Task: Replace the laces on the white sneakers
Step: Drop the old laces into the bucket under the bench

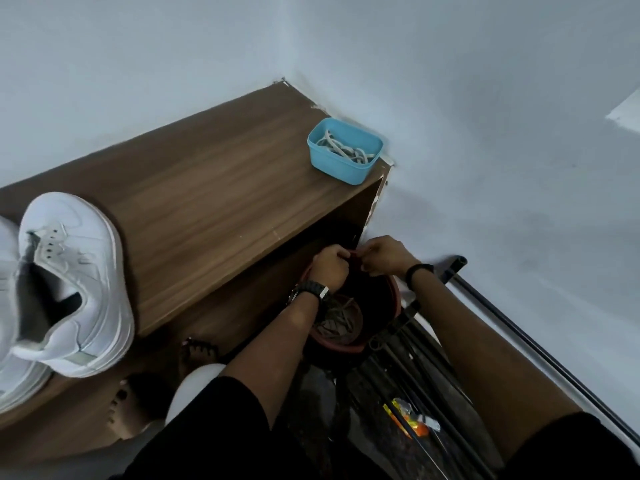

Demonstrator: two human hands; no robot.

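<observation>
Two white sneakers stand on the wooden cabinet point(207, 202) at the left, the nearer sneaker point(76, 282) without laces, the other sneaker point(8, 341) cut off by the frame edge. A blue container point(346, 169) at the cabinet's back right corner holds pale laces point(346, 150). Down on the floor beside the cabinet is a red-brown bin point(394, 292) with dull brownish laces point(337, 320) heaped inside. My left hand point(330, 266) and my right hand point(384, 254) meet at the bin's far rim, fingers curled and pinching it. What exactly lies between the fingers is too dark to tell.
Pale walls close in behind and to the right of the cabinet. Black metal rods point(519, 334) lie on the floor right of the bin, with an orange wrapper point(412, 417) among them. My bare feet point(197, 355) stand in front of the cabinet.
</observation>
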